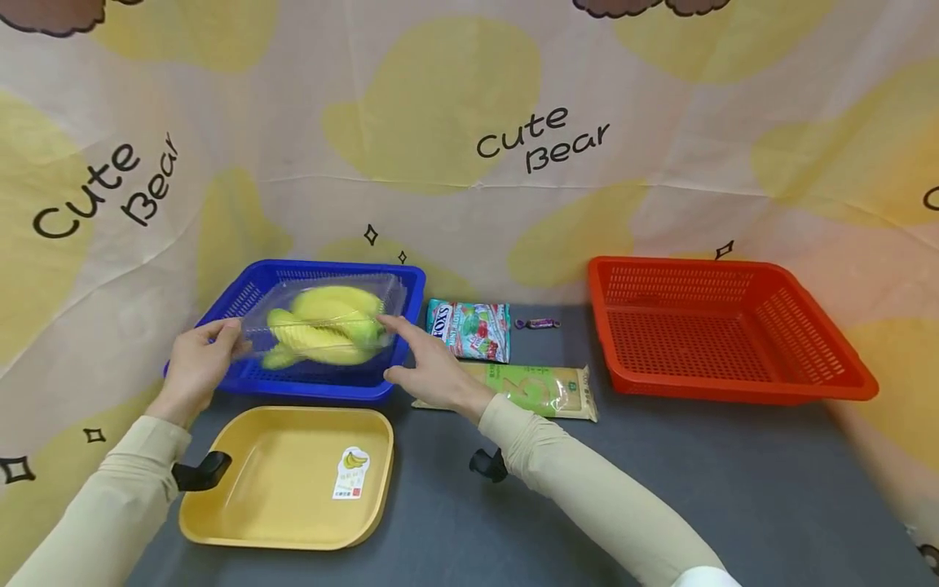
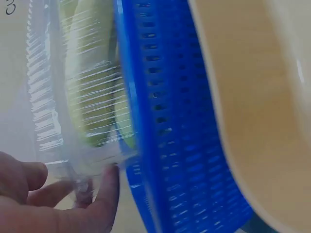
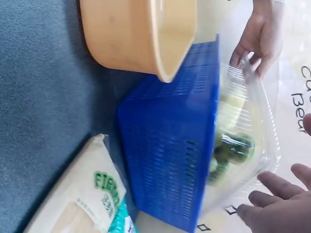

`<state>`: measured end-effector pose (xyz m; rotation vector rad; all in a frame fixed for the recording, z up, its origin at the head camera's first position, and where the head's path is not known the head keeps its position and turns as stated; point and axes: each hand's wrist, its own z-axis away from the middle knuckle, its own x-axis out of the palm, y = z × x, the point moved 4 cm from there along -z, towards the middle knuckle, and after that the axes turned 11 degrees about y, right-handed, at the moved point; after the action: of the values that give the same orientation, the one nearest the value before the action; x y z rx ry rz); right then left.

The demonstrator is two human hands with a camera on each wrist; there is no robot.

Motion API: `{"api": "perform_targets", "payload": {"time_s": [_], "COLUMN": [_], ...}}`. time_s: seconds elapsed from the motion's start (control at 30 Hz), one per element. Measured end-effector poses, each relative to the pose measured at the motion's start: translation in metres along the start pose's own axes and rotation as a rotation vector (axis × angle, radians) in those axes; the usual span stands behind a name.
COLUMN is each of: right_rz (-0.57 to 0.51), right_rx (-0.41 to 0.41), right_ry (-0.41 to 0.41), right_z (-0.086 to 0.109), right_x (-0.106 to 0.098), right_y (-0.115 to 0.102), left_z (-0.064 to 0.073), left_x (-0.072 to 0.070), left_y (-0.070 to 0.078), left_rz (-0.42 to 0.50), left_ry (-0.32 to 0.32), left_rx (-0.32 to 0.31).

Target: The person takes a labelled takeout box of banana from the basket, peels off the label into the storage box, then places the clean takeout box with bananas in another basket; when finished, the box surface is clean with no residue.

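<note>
A clear plastic box (image 1: 253, 314) with several elongated yellow-green fruits (image 1: 330, 326) showing through it sits tilted in the top of the blue basket (image 1: 315, 394). My left hand (image 1: 201, 359) pinches the box's left end between thumb and fingers; the left wrist view shows this left hand (image 2: 63, 199) at the ribbed corner. At the opposite end my right hand (image 1: 433, 363) has its fingers extended, the index fingertip at the box's edge. In the right wrist view the right hand (image 3: 282, 199) lies against or just beside the clear wall; firm contact is hard to tell.
A yellow tray (image 1: 286, 522) with a banana sticker stands in front of the basket. Right of the basket lie a blue candy bag (image 1: 473, 330), a small purple-wrapped sweet (image 1: 538, 324) and a long beige-green package (image 1: 546, 391). A red basket (image 1: 741, 387) stands farther right.
</note>
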<state>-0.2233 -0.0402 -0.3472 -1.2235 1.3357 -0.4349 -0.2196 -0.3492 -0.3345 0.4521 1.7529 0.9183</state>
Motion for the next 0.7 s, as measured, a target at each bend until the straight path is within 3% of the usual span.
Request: {"api": "perform_targets", "payload": {"time_s": [0.1, 0.33, 0.53, 0.7], "right_rz": [0.03, 0.166, 0.25, 0.334], "right_rx": [0.006, -0.038, -0.058, -0.063], "right_ry": [-0.039, -0.057, -0.121, -0.148], "right_z": [-0.003, -0.006, -0.003, -0.004], "right_x": [0.008, 0.016, 0.026, 0.035], "right_y": [0.006, 0.01, 0.014, 0.017], "left_z": [0.0, -0.001, 0.002, 0.005], "left_x": [0.005, 0.007, 0.01, 0.019], "left_y": [-0.005, -0.003, -0.008, -0.013], "left_rz": [-0.054, -0.198, -0.282, -0.319], "left_ry": [-0.038, -0.035, -0.164, -0.187], "left_rx": [0.003, 0.081, 0.052, 0.045]}}
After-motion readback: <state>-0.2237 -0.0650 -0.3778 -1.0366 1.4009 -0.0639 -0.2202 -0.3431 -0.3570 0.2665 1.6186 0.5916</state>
